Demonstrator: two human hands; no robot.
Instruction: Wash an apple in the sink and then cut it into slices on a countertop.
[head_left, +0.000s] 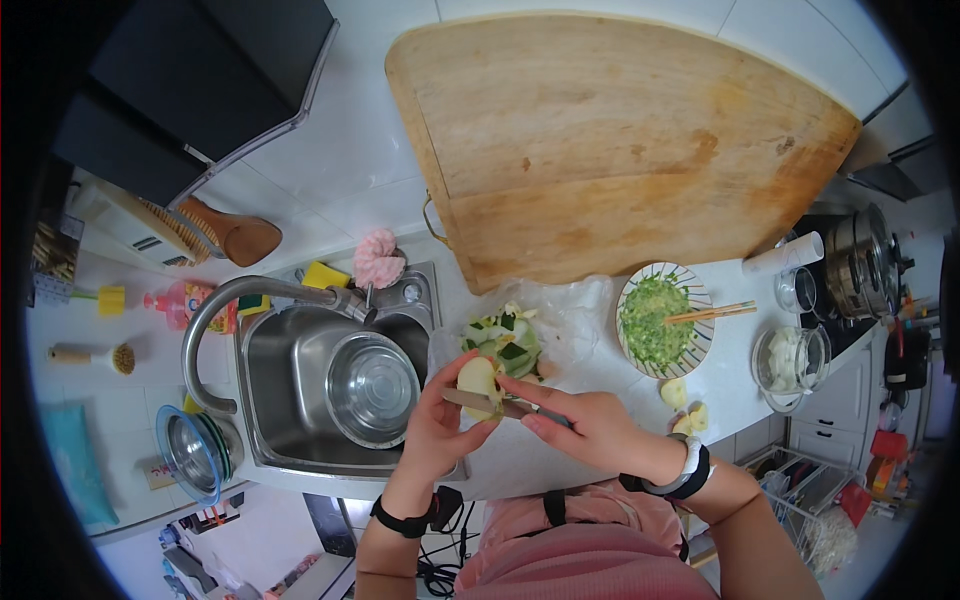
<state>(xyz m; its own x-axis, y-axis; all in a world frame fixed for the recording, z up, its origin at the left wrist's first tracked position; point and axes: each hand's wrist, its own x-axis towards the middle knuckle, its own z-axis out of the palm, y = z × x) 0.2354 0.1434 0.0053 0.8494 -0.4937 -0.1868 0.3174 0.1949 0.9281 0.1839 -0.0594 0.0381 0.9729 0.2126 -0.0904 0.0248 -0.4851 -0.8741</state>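
My left hand (442, 420) holds a pale peeled piece of fruit, apparently apple (477, 376), above the counter edge. A knife (480, 400) lies across the fruit, its handle gripped by my right hand (577, 420), whose fingertips touch the fruit's right side. Just beyond my hands, a heap of green and white peelings (510, 345) rests on a clear plastic bag (574, 315). To the right stands a striped bowl (707, 341) of chopped greens (656, 322) with wooden chopsticks (712, 312) in it. Pale cut fruit pieces (673, 392) lie on the counter below the bowl.
At left is a steel sink (289, 375) with a metal basin (373, 390) inside and a curved faucet (199, 330) over it. A large wooden board (622, 142) leans on the wall. Glass bowls (791, 360), a paper roll (784, 253) and a steel pot (859, 262) stand at right.
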